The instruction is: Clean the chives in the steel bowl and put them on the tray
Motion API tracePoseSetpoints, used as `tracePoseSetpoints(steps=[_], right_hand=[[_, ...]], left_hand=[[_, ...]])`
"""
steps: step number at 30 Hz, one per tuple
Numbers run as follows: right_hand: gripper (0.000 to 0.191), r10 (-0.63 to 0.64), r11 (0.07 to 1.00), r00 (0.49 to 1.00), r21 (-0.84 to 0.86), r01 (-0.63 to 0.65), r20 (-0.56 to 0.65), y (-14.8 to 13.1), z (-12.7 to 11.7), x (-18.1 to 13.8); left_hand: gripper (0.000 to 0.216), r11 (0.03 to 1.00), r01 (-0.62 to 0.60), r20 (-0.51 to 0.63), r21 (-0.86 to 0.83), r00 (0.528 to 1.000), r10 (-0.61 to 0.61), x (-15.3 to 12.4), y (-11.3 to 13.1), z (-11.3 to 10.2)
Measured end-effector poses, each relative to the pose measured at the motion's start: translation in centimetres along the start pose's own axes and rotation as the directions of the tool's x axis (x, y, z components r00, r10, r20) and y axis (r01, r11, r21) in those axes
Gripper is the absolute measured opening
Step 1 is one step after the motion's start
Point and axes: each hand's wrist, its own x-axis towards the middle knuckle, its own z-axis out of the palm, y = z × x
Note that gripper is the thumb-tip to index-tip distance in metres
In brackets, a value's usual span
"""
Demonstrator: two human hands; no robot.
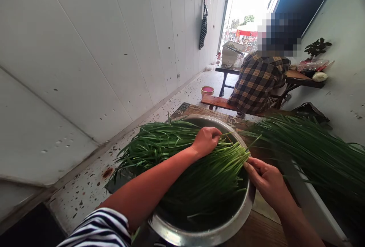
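A wide metal basin [168, 235] stands in front of me, with a large bunch of garlic chives [159, 140] lying in it. Their leaves hang over the left rim, and the pale cut stems [232, 154] point right. My left hand [207, 140] is over the bunch, fingers pinched together at a thin strand near the far rim. At the right rim, my right hand [265, 176] has thumb and forefinger closed on the tips of a few chive stems. My left forearm hides part of the bunch.
More long chives [310, 152] lie on the right, over a white container [316, 205]. Beyond the basin, a person in a plaid shirt [256, 79] sits on a wooden bench [218, 102] at a table. A bucket [207, 90] stands on the floor, and a white wall [114, 49] runs along the left.
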Motion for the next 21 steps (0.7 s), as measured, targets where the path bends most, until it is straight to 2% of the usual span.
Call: tracePoseSetpoints(steps=[5,9,16,21], right_hand=[[0.035,0.003,1.0,1.0,0.025,-0.004,0.007,0.2,0.0,0.02],[0.034,-0.004,0.998,1.0,0.067,0.004,0.005,0.21,0.12,-0.03],[0.034,0.009,0.997,1.0,0.079,-0.009,0.001,0.29,0.17,-0.08],[0.036,-0.007,1.0,1.0,0.03,0.008,-0.021,0.05,0.07,-0.18]], left_hand=[[0.029,0.984,0.095,0.024,-0.151,0.995,-0.093,0.32,-0.23,-0.07],[0.031,0.953,0.114,0.035,-0.279,0.994,-0.108,0.48,-0.74,0.08],[0.026,0.961,0.18,0.046,-0.208,0.984,-0.174,-0.07,-0.29,0.16],[0.024,0.962,0.185,0.037,-0.201,0.983,-0.181,-0.17,0.06,0.05]])
